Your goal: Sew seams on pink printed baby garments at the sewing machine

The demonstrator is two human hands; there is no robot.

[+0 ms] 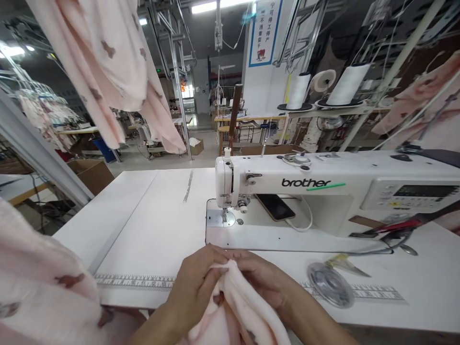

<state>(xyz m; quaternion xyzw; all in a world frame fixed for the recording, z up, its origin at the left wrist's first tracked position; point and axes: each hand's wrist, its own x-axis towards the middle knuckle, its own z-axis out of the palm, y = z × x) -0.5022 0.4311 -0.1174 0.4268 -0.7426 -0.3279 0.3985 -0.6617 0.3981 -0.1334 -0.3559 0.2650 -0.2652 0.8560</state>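
Observation:
Both my hands meet at the front edge of the white sewing table [151, 225], pinching a piece of fluffy pink fabric [239, 306]. My left hand [197, 282] is closed on the fabric's top edge from the left. My right hand [264, 280] grips the same edge from the right, its fingers curled under the cloth. The fabric hangs down toward my lap. A white Brother sewing machine [323, 184] stands just behind the hands, its needle and presser foot [224, 215] a short way beyond my fingertips.
A phone [275, 207] with a cable lies under the machine's arm. Scissors with red handles [391, 230] and a clear round disc [328, 283] lie at the right. Pink printed garments hang at the upper left [108, 62] and lie at the lower left [39, 287]. Thread cones [347, 84] stand behind.

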